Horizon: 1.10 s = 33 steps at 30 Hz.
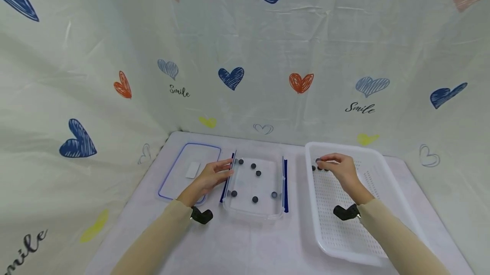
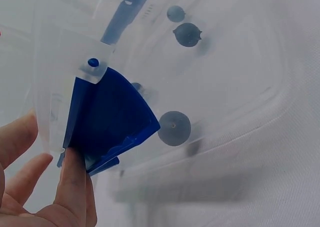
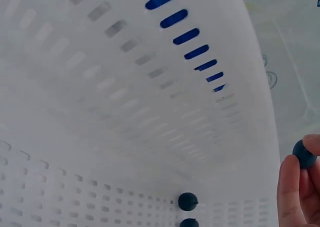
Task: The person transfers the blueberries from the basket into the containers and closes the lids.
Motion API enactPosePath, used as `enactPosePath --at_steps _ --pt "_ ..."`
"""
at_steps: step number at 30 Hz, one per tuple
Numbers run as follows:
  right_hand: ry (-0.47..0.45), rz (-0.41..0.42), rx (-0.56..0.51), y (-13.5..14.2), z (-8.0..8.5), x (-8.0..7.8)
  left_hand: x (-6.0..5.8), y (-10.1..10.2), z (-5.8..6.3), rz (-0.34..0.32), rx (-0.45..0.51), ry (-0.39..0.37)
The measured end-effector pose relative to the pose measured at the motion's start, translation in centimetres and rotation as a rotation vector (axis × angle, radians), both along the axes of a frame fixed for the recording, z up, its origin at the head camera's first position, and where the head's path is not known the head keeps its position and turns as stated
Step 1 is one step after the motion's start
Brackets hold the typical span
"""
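A clear plastic box (image 1: 252, 214) with blue side flaps stands in the middle of the table, several dark blueberries (image 1: 254, 199) scattered in it. My left hand (image 1: 210, 177) touches the box's left side, fingers fairly straight; in the left wrist view its fingertips rest by the blue flap (image 2: 112, 119) and clear wall. Over the far left corner of a white perforated basket (image 1: 319, 241), my right hand (image 1: 342, 173) pinches one blueberry (image 3: 304, 154) between thumb and fingers. Below, more blueberries (image 3: 188, 201) lie along the basket's side.
A clear lid (image 1: 174, 173) with a blue rim and a white label lies left of the box, partly behind the left hand. The white-covered table (image 1: 264, 245) backs onto a hanging sheet (image 1: 268, 45) printed with hearts.
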State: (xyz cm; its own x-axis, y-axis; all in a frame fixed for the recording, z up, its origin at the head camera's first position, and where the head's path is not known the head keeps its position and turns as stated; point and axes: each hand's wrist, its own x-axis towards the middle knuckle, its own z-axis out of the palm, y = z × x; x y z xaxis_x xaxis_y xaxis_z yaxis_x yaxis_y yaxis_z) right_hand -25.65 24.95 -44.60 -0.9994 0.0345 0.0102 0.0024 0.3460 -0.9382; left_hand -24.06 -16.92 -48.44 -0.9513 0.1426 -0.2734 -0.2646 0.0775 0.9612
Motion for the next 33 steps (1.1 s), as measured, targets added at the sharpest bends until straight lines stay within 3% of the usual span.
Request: enactPosePath --at_steps 16,33 --pt "0.057 0.070 -0.172 -1.5 2.4 1.2 -0.7 0.5 0.3 -0.028 0.015 0.009" --pt "0.042 0.208 -0.258 -6.3 4.3 2.3 0.4 0.0 0.2 -0.011 -0.002 0.013"
